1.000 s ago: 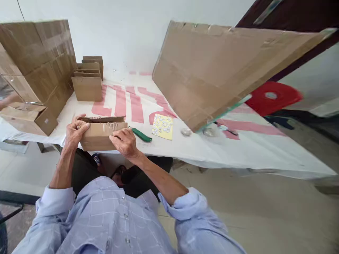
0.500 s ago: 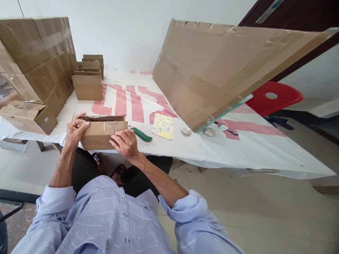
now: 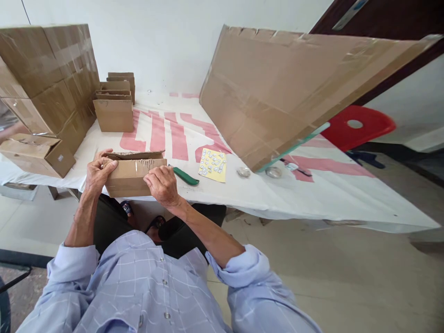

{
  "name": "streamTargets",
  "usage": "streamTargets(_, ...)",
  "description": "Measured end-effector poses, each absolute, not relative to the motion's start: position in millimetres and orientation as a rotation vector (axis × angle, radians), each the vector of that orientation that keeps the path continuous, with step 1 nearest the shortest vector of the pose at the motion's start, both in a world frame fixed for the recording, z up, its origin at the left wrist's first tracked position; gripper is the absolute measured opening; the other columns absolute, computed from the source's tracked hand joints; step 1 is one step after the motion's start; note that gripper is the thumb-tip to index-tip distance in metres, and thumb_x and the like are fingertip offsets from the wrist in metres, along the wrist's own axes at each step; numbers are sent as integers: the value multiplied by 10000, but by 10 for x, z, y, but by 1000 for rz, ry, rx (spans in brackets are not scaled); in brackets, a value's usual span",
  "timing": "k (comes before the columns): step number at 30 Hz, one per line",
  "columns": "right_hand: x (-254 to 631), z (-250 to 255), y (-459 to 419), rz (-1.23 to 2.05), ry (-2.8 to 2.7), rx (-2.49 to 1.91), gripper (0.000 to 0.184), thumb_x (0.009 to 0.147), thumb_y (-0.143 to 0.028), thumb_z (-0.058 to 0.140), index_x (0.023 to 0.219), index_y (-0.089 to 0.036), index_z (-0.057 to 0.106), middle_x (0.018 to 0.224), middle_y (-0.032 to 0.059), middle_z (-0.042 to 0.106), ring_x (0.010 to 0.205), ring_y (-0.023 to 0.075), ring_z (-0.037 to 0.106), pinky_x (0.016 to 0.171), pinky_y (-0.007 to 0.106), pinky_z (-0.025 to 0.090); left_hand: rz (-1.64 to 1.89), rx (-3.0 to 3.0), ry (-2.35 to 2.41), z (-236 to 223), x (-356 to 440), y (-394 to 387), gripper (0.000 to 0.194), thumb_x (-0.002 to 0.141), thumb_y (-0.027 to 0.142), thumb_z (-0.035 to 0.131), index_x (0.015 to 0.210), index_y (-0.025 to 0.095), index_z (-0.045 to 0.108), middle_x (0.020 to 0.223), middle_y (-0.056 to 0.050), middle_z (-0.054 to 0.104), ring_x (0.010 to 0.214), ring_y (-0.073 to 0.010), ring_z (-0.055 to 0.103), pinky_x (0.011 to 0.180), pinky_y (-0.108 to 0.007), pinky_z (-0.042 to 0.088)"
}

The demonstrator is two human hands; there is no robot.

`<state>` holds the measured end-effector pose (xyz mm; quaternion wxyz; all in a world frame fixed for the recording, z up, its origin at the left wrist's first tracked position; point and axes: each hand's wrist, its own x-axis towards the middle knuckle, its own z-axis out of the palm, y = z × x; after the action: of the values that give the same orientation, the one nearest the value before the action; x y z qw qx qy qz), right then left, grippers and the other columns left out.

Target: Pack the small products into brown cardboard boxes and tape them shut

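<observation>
A small brown cardboard box (image 3: 126, 178) stands at the table's front edge, its top open and its upper edge torn and ragged. My left hand (image 3: 99, 173) grips the left end, thumb over the near wall and fingers behind. Against the right part of the near wall, my right hand (image 3: 162, 185) is closed with fingertips bunched together; anything pinched in them is hidden. Just right of that hand lies a green-handled cutter (image 3: 186, 176). Beyond it is a yellow sheet (image 3: 218, 174) bearing several small whitish pieces.
Stacked taped cartons (image 3: 65, 83) rise at the left, with a smaller carton (image 3: 41, 155) in front. Folded cardboard boxes (image 3: 114, 113) stand behind. A large cardboard panel (image 3: 277, 88) leans at the right, near tape rolls (image 3: 274, 172) and a red chair (image 3: 364, 127). Another person's arm (image 3: 14, 131) shows far left.
My right hand has shifted slightly up along the near wall, and its fingers have drawn closer together. My left hand and the box stay in place.
</observation>
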<state>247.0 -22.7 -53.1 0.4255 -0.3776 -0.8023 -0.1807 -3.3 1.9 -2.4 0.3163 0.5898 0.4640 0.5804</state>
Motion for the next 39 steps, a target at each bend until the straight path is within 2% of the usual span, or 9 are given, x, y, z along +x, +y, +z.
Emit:
streamTargets(10,2541,-524,-352,-421,-2110,-876,336,1101,-144,494,807,-219,638,858,62,655,843,222,505,878,396,371,1518,1575,1238,-47,-46,17,344,752,530,881,694,225,731,1454,-117,709,1455,-362,584,1304,-521,366)
streamTargets(14,2603,-549,-489,-382,-2333,-680,363,1091,-230,591,731,-215,633,769,39,609,801,208,476,810,378,370,1496,1591,1241,-27,-52,-4,356,762,546,879,706,228,729,1467,-107,708,1455,-360,584,1298,-524,373)
streamTargets(16,2644,-496,-511,-353,-2322,-660,344,1089,-225,588,753,-207,660,802,53,629,826,211,502,800,374,393,1498,1593,1232,-23,-55,-14,334,770,536,881,726,233,744,1473,-103,706,1470,-357,574,1298,-524,373)
streamTargets(20,2754,-288,-364,-257,-2097,-953,207,1076,-191,557,1098,-178,762,1125,138,717,1060,276,602,975,440,480,1526,1584,1188,-17,-62,-33,312,757,524,898,733,243,763,1465,-99,706,1496,-356,558,1325,-525,337)
streamTargets(22,2802,-209,-234,-175,-2041,-1072,280,1053,-238,615,1298,-175,733,1280,169,699,1208,329,603,1063,496,492,1523,1587,1171,-10,-66,-44,321,754,534,903,737,247,761,1472,-90,703,1505,-353,553,1338,-524,323)
streamTargets(24,2831,-176,-121,-64,-2039,-1097,362,1031,-272,658,1381,-187,704,1329,169,691,1276,342,606,1102,514,511,1516,1594,1161,-6,-72,-53,330,753,546,907,747,251,761,1485,-82,695,1523,-350,539,1349,-523,308)
streamTargets(32,2826,-204,-36,116,-2008,-957,226,1038,-223,658,1232,-242,773,1159,103,755,1134,265,698,1038,445,589,1515,1611,1105,-46,-110,-36,333,761,570,922,789,263,797,1514,-84,679,1549,-346,518,1362,-529,289)
streamTargets(35,2828,-193,-51,104,-1981,-901,188,1040,-224,657,1179,-233,783,1111,99,771,1092,262,710,1025,446,591,1489,1616,1107,-36,-131,-42,425,727,660,918,852,266,821,1532,-93,668,1558,-367,502,1354,-538,301)
streamTargets(39,2847,-149,-168,94,-2022,-824,197,1089,-250,581,1092,-227,777,1066,96,769,1017,236,719,971,407,603,1458,1558,1063,6,-177,-54,691,814,906,663,949,256,854,1527,-125,670,1555,-406,494,1273,-566,417)
